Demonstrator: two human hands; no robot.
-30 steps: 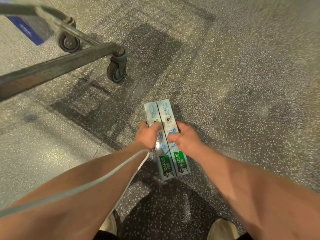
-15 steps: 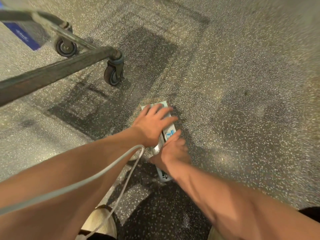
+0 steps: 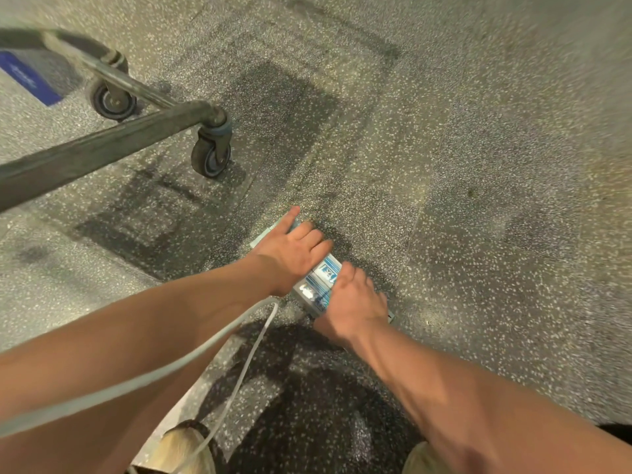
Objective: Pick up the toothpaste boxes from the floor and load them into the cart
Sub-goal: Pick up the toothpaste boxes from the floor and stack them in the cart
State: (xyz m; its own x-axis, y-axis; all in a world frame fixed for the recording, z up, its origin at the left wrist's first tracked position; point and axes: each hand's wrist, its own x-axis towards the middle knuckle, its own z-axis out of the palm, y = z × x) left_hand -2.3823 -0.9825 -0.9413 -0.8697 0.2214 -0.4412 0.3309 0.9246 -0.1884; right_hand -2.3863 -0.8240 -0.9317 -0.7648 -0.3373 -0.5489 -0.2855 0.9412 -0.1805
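Observation:
The white, blue and green toothpaste boxes [image 3: 319,280] lie together on the speckled floor at the frame's middle, mostly covered by my hands. My left hand [image 3: 294,246] rests flat over their far end, fingers spread and wrapping the edge. My right hand [image 3: 354,301] grips their near end. Only a blue-striped middle strip of the boxes shows between the hands. The cart [image 3: 113,142] stands at the upper left, its dark metal frame bar and two caster wheels in view; its basket is out of frame.
The nearest cart wheel [image 3: 210,157] stands a short way up and left of the boxes. A grey cable [image 3: 239,340] hangs across my left forearm. My shoes [image 3: 181,453] show at the bottom edge. A blue sign [image 3: 29,77] lies at the far left.
Both hands went from pinching the boxes' middle to covering them: the left hand slid over the far end, the right to the near end. The boxes have turned more diagonal.

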